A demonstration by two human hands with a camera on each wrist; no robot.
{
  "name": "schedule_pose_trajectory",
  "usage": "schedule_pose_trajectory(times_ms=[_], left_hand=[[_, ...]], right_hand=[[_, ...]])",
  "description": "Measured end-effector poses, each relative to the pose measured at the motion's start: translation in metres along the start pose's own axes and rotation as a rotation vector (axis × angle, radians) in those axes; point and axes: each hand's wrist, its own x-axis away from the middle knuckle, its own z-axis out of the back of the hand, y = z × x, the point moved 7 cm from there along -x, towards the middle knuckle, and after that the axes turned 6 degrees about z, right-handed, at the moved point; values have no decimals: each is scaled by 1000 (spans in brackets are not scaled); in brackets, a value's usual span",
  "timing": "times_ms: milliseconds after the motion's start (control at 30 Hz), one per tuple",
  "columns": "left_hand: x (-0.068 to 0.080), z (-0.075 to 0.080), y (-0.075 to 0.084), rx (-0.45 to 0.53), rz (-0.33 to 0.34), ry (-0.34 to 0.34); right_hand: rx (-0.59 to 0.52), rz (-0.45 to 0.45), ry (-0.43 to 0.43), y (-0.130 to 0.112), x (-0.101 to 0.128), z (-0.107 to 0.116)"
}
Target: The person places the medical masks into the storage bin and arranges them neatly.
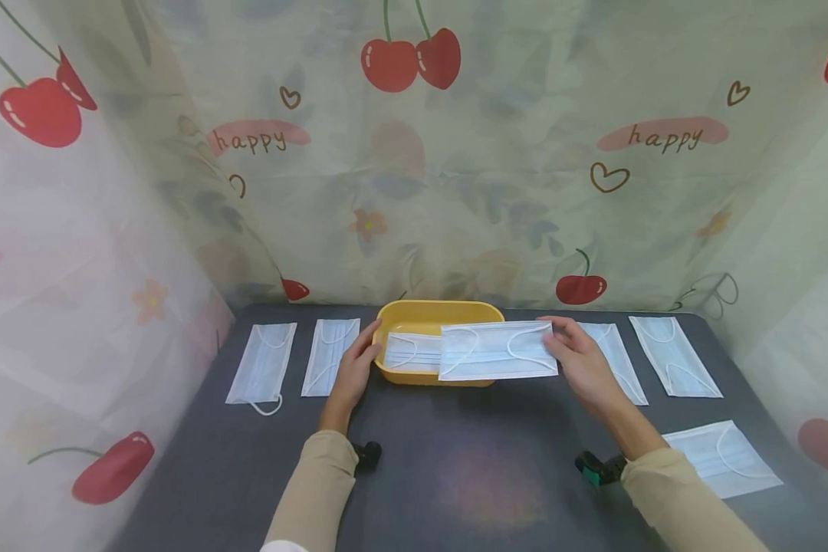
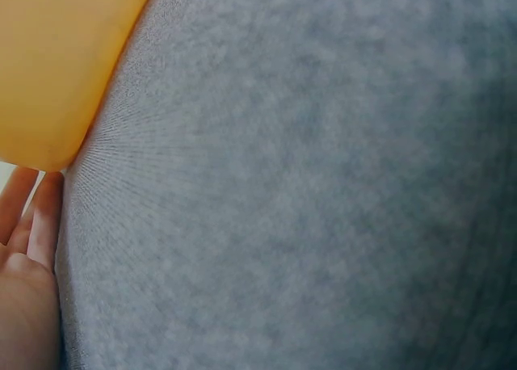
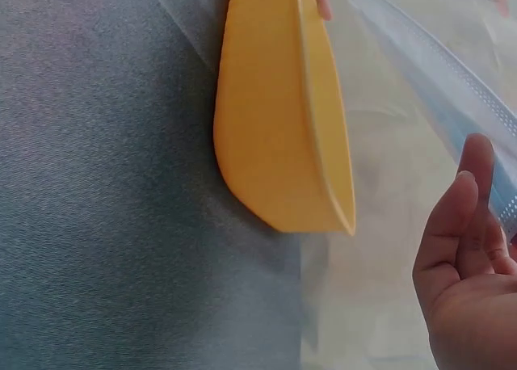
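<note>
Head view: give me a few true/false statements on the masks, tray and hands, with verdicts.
1. The right hand holds a mask over the yellow tray. True.
2. The tray is empty. False: a mask in the tray already lies there.
3. The left hand touches the tray's left end. True.
4. Two masks lie left of the tray. True: the outer left mask and the inner left mask.
5. The tray is blue. False: yellow.

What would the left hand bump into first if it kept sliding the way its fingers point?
Probably the yellow tray. The left hand lies on the table with its fingertips at the tray's left end, seemingly already touching; a face mask lies just inside.
</note>
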Motion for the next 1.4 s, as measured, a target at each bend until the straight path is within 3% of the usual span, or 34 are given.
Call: schedule_pose_trajectory(times_ms=[200, 533, 867, 1400], left_hand=[[10, 0, 18, -31, 21, -14], [-3, -1, -6, -7, -12, 33], [-5, -1, -6, -14, -20, 51], [-5, 0, -8, -19, -16, 48]], right_hand=[[-28, 21, -19, -11, -7, -4], [-51, 43, -19, -23, -19, -7], [-9, 32, -1, -25, -31, -15], [-59, 43, -52, -41, -51, -49]])
